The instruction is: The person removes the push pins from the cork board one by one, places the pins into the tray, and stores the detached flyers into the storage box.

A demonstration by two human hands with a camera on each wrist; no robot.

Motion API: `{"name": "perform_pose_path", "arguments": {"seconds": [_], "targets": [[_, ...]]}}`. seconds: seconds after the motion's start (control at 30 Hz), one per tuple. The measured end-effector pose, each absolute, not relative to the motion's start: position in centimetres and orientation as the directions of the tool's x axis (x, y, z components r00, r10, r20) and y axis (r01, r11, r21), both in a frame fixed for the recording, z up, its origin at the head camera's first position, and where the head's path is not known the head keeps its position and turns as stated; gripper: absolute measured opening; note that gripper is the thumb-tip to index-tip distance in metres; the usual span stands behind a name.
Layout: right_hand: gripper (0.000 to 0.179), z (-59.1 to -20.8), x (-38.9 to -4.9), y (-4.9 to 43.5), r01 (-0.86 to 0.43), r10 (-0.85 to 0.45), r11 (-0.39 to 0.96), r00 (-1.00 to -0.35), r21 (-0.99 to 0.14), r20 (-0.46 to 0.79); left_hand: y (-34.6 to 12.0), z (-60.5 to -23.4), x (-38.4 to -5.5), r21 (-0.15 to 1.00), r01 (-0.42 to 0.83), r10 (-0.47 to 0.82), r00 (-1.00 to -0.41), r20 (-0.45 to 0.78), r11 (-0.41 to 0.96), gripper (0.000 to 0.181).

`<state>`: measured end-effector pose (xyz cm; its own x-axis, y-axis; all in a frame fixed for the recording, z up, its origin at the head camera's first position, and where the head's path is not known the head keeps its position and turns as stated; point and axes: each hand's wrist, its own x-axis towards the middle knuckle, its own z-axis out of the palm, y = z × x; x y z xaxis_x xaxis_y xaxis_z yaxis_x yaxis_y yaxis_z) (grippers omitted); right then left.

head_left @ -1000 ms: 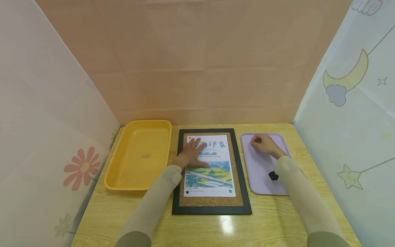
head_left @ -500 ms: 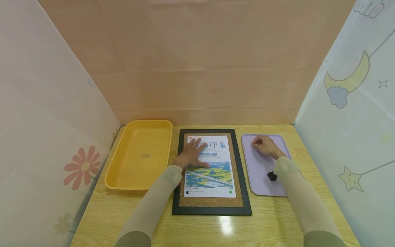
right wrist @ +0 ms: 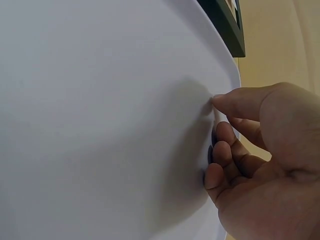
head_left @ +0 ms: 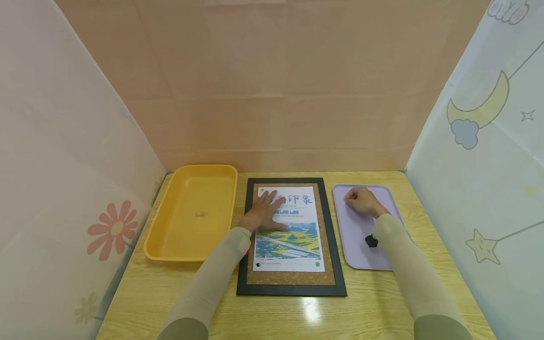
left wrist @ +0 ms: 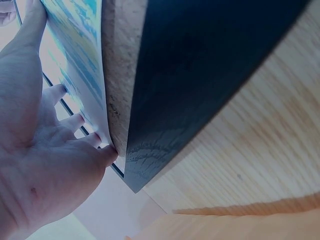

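Observation:
My left hand (head_left: 264, 213) lies spread over the upper left of a printed poster (head_left: 297, 245), fingers straight and touching the paper. The poster rests on a cork board (head_left: 293, 278) with a black frame (head_left: 293, 289). An orange round pin head (head_left: 262, 190) shows at its top left corner, a black one (head_left: 258, 265) at bottom left and a green one (head_left: 317, 263) at bottom right. My right hand (head_left: 363, 200) is over the upper left of a lilac tray (head_left: 357, 250), fingers curled, thumb tip (right wrist: 220, 102) at its surface. Whether anything small is between the fingertips cannot be told.
A yellow tray (head_left: 191, 241) stands left of the board on the wooden table (head_left: 293, 314). Patterned side walls and a tan back wall (head_left: 272, 118) enclose the table. A small black object (head_left: 371, 241) sits by the right sleeve's cuff.
The right hand shifts very slightly within the lilac tray, its forearm moving a little to the left. The left hand stays on the poster.

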<state>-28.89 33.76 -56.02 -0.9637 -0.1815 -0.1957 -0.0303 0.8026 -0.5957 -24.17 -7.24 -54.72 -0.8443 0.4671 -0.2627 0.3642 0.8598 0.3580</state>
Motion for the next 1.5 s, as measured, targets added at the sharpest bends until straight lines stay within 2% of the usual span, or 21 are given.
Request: {"name": "perform_pose_path", "arguments": {"seconds": [1.17, 1.5], "targets": [[0.031, -55.2, -28.1, 33.6, 0.014, -0.145, 0.783, -0.968, -0.621, -0.203, -7.3, -54.6, -24.2, 0.353, 0.357, 0.46, -0.845, -0.272, 0.865, 0.114], [0.04, -53.7, -25.9, 33.7, -0.09, -0.226, 0.801, -0.961, -0.591, -0.16, -7.2, -54.6, -24.2, 0.345, 0.352, 0.453, -0.847, -0.279, 0.87, 0.115]]}}
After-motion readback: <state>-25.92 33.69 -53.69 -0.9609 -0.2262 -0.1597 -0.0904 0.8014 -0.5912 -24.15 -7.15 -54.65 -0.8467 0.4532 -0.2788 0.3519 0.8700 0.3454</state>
